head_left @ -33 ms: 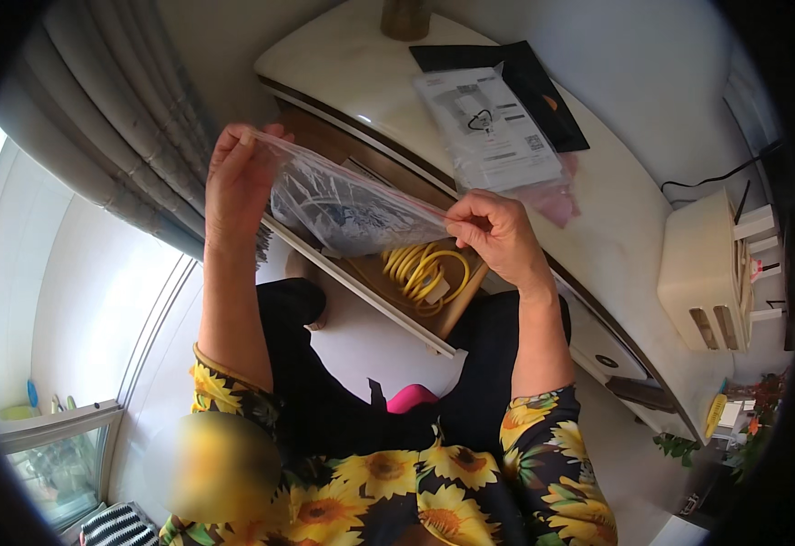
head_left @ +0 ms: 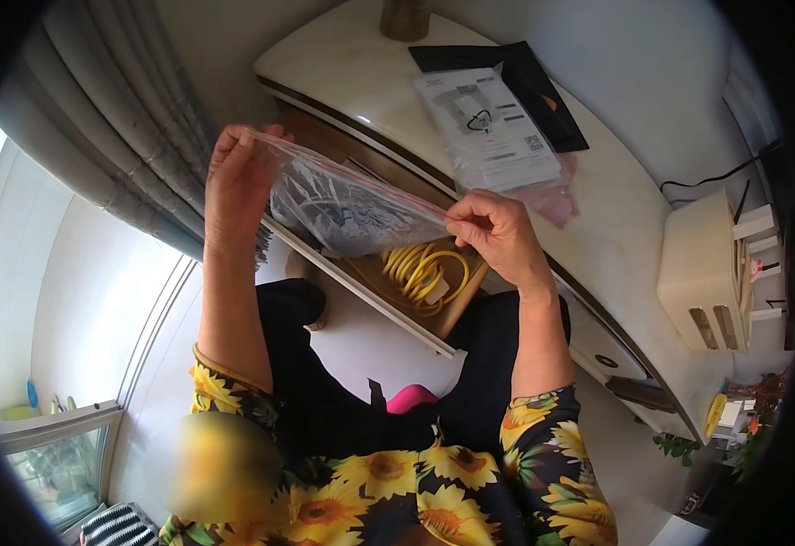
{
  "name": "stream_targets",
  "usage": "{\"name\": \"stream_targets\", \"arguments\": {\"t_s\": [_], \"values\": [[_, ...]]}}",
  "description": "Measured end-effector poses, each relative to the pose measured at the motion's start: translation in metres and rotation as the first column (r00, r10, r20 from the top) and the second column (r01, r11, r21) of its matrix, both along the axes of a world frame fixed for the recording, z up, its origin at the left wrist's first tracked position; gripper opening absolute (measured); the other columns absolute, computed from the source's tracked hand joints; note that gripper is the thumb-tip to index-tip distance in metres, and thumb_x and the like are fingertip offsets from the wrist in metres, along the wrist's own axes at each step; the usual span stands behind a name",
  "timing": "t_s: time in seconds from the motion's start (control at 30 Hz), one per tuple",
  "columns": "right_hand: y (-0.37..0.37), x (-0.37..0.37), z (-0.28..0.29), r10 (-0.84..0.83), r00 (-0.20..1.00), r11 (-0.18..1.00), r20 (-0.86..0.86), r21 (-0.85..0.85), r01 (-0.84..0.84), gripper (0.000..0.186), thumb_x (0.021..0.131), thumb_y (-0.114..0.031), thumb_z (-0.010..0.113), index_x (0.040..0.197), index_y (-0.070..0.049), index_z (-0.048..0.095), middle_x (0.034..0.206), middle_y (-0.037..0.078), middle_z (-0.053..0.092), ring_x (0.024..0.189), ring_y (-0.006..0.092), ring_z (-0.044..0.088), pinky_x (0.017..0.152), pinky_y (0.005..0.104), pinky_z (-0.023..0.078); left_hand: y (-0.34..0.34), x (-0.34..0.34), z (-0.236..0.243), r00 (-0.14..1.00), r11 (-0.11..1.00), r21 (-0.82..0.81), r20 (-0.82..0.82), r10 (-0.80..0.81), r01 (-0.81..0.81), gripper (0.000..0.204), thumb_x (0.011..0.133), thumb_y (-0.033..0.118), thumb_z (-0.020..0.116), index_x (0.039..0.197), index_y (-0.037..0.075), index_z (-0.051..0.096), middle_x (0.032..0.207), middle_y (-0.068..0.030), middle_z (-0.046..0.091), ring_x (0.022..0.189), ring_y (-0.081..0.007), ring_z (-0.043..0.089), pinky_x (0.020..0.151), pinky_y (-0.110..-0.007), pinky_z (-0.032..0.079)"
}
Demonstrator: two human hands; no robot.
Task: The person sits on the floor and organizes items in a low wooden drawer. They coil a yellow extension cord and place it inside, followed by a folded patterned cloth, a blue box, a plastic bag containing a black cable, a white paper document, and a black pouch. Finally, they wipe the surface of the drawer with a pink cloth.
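Note:
Between my two hands a clear zip bag (head_left: 352, 205) is stretched over the open drawer, its red-lined top edge slanting down to the right. My left hand (head_left: 238, 177) pinches the upper left corner. At the other end, the thumb and fingers of my right hand (head_left: 499, 235) are closed on the right corner. Something dark lies in or behind the clear plastic; which, I cannot tell. Below the bag, a coiled yellow cable (head_left: 425, 273) with a pale tag lies in the drawer (head_left: 370, 296).
On the pale cabinet top (head_left: 352, 55) lie a plastic-wrapped printed sheet (head_left: 488, 127) and a black flat folder (head_left: 552, 100). A cream box (head_left: 702, 278) with white plugs stands at the right. Grey curtains (head_left: 111, 118) hang at the left; a brown container (head_left: 405, 20) stands at the back.

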State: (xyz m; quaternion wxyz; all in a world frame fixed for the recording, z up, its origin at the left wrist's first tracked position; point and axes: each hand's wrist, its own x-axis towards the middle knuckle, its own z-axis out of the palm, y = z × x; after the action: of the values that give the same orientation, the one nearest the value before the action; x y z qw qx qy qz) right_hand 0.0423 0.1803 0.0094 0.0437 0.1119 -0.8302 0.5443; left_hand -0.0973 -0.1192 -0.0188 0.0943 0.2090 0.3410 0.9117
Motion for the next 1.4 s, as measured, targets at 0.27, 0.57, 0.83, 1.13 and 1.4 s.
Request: {"name": "stream_targets", "arguments": {"t_s": [0.27, 0.57, 0.83, 1.13, 1.4], "values": [[0.002, 0.002, 0.002, -0.034, 0.999, 0.996, 0.014, 0.081, 0.033, 0.019, 0.075, -0.003, 0.073, 0.091, -0.002, 0.062, 0.081, 0.0, 0.062, 0.07, 0.0084, 0.057, 0.067, 0.0224, 0.047, -0.004, -0.006, -0.007, 1.0, 1.0, 0.015, 0.004, -0.007, 0.007, 0.008, 0.094, 0.012, 0.053, 0.095, 0.006, 0.058, 0.097, -0.0147, 0.067, 0.092, -0.0241, 0.064, 0.088, -0.037, 0.05], [-0.015, 0.002, 0.024, -0.124, 0.921, 0.942, -0.369, 0.247, 0.225, 0.054, 0.063, -0.007, 0.08, 0.113, -0.006, 0.059, 0.114, 0.011, 0.062, 0.105, 0.0264, 0.059, 0.088, 0.035, 0.048, 0.029, 0.017, 0.01, 0.992, 0.979, -0.199, -0.122, 0.024, -0.048, 0.005, 0.093, 0.009, 0.055, 0.093, 0.006, 0.059, 0.091, -0.0087, 0.067, 0.087, -0.0179, 0.064, 0.083, -0.032, 0.05], [-0.069, -0.005, 0.024, -0.096, 0.876, 0.966, -0.473, 0.167, 0.196, 0.044, 0.069, -0.005, 0.076, 0.109, -0.006, 0.057, 0.106, 0.013, 0.06, 0.098, 0.0291, 0.058, 0.082, 0.0372, 0.048, 0.064, 0.057, 0.027, 0.966, 0.857, -0.511, -0.245, -0.079, -0.06, 0.011, 0.088, 0.016, 0.065, 0.091, 0.005, 0.064, 0.085, -0.0006, 0.064, 0.081, -0.0091, 0.059, 0.077, -0.025, 0.048], [-0.053, -0.009, 0.001, -0.157, 0.973, 0.983, -0.171, -0.117, 0.138, 0.008, 0.084, -0.004, 0.066, 0.09, -0.002, 0.062, 0.083, 0.006, 0.066, 0.075, 0.0143, 0.065, 0.068, 0.0254, 0.05, 0.065, 0.055, 0.022, 0.971, 0.824, -0.564, -0.156, -0.182, 0.064, 0.016, 0.088, 0.018, 0.066, 0.092, 0.002, 0.065, 0.086, -0.0014, 0.064, 0.08, -0.0082, 0.059, 0.076, -0.025, 0.049], [-0.052, -0.009, 0.0, -0.165, 0.983, 0.978, -0.075, -0.145, 0.153, 0.008, 0.084, -0.006, 0.066, 0.091, -0.001, 0.063, 0.082, 0.006, 0.066, 0.075, 0.0137, 0.064, 0.067, 0.0256, 0.05, 0.063, 0.05, 0.017, 0.967, 0.806, -0.577, -0.104, -0.232, 0.131, 0.016, 0.084, 0.012, 0.069, 0.096, 0.002, 0.064, 0.091, -0.0069, 0.064, 0.085, -0.0152, 0.063, 0.08, -0.029, 0.052]]}}
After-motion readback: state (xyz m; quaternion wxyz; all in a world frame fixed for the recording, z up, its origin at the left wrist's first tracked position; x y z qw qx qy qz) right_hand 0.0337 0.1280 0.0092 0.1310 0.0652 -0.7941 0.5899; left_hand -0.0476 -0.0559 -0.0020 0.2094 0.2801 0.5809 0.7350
